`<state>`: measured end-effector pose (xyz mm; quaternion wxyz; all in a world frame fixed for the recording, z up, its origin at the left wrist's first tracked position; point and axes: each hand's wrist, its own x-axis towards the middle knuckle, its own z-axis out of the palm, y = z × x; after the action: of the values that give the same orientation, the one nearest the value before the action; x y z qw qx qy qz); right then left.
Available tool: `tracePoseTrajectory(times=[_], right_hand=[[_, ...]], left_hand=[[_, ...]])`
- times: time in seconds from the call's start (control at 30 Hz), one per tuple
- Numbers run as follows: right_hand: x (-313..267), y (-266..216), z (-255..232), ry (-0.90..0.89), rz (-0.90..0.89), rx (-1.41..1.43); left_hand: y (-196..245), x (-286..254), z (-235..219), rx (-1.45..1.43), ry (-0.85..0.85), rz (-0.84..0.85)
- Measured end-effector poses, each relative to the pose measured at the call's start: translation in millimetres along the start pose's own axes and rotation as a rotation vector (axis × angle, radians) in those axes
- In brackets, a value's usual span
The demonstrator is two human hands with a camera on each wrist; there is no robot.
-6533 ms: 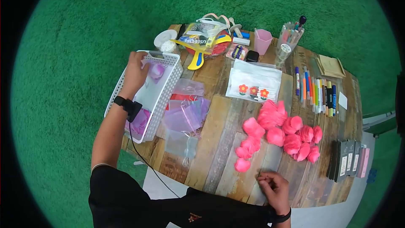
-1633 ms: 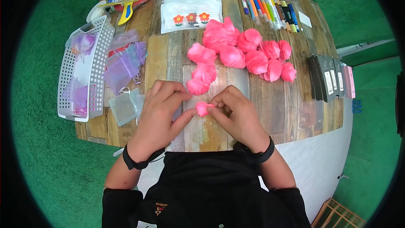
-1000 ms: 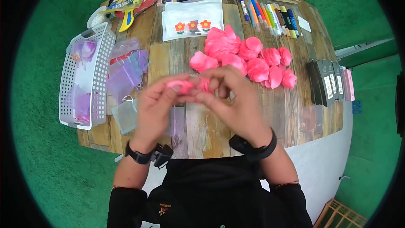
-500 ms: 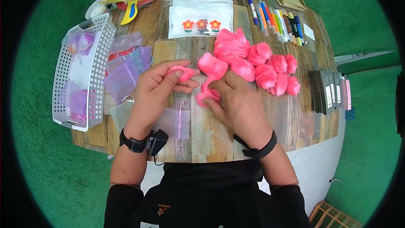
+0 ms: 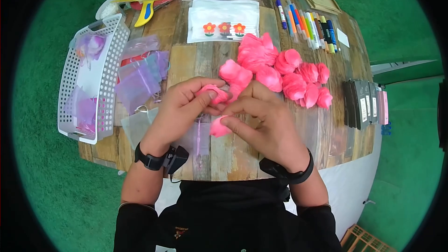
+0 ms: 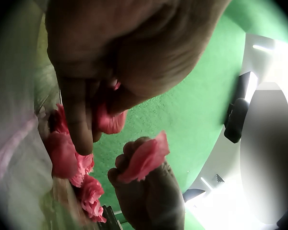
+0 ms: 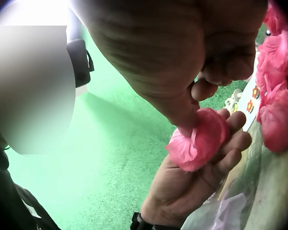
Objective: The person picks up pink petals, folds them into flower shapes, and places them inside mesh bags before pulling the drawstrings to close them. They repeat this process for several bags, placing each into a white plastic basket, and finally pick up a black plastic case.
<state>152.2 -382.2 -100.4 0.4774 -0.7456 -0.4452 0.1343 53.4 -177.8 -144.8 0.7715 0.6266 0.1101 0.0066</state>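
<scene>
In the head view my left hand (image 5: 182, 102) pinches a small wad of pink artificial petals (image 5: 215, 94) between thumb and fingers. Beside it, my right hand (image 5: 270, 126) holds another pink petal bunch (image 5: 219, 127) between thumb and forefinger, a little nearer the body. The right wrist view shows a bunch of petals (image 7: 199, 141) over the left palm, its fingers extended beyond. Just past both hands lie several heaps of pink petals (image 5: 256, 50) on the wooden table. Partly beneath the left wrist is a sheer purple organza bag (image 5: 199, 137) with a drawstring.
To the left stands a white perforated basket (image 5: 109, 60) containing purple bags. More organza bags (image 5: 136, 78) lie beside it. Farther back are a flower-print pouch (image 5: 223, 21), markers (image 5: 308, 23) and a yellow-handled tool (image 5: 146, 14). Black boxes (image 5: 359, 102) stand at the right.
My left hand has come from the basket to the table's front. In the last half second, the right hand has drawn petals from the heap's near end toward the body; the left has shifted right.
</scene>
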Motion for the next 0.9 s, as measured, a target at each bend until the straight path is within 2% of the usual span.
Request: tracePoseTrajectory(times=[0.07, 0.17, 0.37, 0.47, 0.67, 0.77, 0.9], right_hand=[[3.1, -1.0, 3.4, 0.022, -0.030, -0.037], [6.6, 1.8, 8.2, 0.049, -0.061, -0.092], [6.4, 6.1, 11.2, 0.114, -0.041, -0.132], [6.7, 6.0, 10.7, 0.128, -0.031, -0.139], [5.5, 6.7, 10.4, 0.158, -0.037, -0.172], [3.7, 7.3, 11.1, 0.169, -0.022, -0.186], [2.7, 9.9, 13.0, 0.172, 0.000, -0.174]], left_hand=[[3.0, -2.9, 2.0, 0.047, -0.027, -0.038], [-3.7, -1.6, -1.2, 0.207, -0.109, 0.048], [-6.9, -3.6, -8.8, 0.085, -0.217, -0.024], [-3.2, -6.8, -6.5, -0.125, -0.211, -0.114], [7.7, -6.2, -0.6, -0.296, -0.249, -0.161], [2.9, -5.8, -0.7, -0.210, -0.322, -0.105], [2.0, -6.3, 1.1, -0.131, -0.301, -0.098]])
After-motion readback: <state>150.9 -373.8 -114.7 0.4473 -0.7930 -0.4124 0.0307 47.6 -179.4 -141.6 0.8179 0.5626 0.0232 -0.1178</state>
